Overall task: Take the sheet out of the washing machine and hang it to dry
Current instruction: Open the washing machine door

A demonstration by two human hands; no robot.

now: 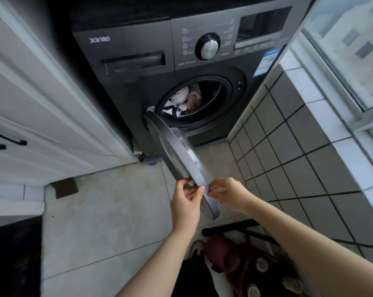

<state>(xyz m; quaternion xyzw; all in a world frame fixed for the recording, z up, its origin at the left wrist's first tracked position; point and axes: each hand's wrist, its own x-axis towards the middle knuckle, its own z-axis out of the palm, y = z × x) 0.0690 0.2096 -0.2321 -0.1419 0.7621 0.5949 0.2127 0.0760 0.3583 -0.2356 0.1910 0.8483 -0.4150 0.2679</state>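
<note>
Most likely trouble sits at the door (177, 151): stands out from the washing machine (127, 46) toward the person, across the reach to the drum, so could snag wet cloth on its rim or swing back onto an arm once let go. Could also bang the white cabinet (53, 103) on the left if thrown wide. Risk too of pulling the wrong piece: sheet (177, 103), taken to be the white cloth with dark stripes, lies inside the drum tangled against a brownish cloth (194, 99). Left hand (186, 202): fingers curled round the door's free edge, thumb over the rim, gripping. Right hand (228, 194): fingertips pinching the same edge from the other side. No laundry in either hand.
</note>
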